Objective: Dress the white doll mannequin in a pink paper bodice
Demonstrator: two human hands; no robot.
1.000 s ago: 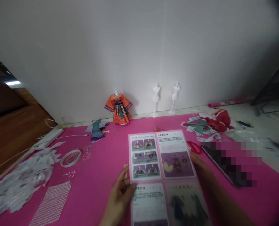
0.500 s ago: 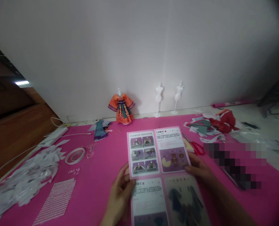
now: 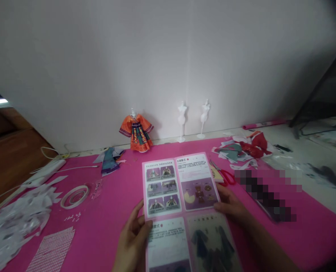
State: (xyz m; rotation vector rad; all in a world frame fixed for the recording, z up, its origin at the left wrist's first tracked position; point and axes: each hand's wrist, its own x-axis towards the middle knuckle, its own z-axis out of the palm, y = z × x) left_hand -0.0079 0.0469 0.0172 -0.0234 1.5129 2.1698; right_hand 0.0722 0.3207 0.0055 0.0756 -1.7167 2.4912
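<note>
An instruction sheet (image 3: 185,215) with pink borders, photos of doll clothes and the heading "Fashion Designer" is held up in front of me. My left hand (image 3: 135,232) grips its left edge, thumb on the front and fingers behind. On the right edge, my right hand (image 3: 230,202) pinches it the same way. Just beyond that hand lie red-handled scissors (image 3: 227,176), partly over a yellowish card (image 3: 216,174). Past the sheet, a small mannequin wears an orange robe (image 3: 136,132). Two bare white mannequins (image 3: 182,121) stand to its right.
On the pink tabletop (image 3: 108,226) at left are plastic bags (image 3: 20,223), a roll of tape (image 3: 75,197), a sheet of stick-on gems (image 3: 53,249) and a power strip (image 3: 47,173). Fabric scraps (image 3: 250,147) lie at right. A dark pixelated object (image 3: 267,196) is near my right arm. A wall rises behind.
The whole scene has shifted left in view, as the camera turned slightly right. Both hands keep hold of the instruction sheet, and the tabletop objects keep their places.
</note>
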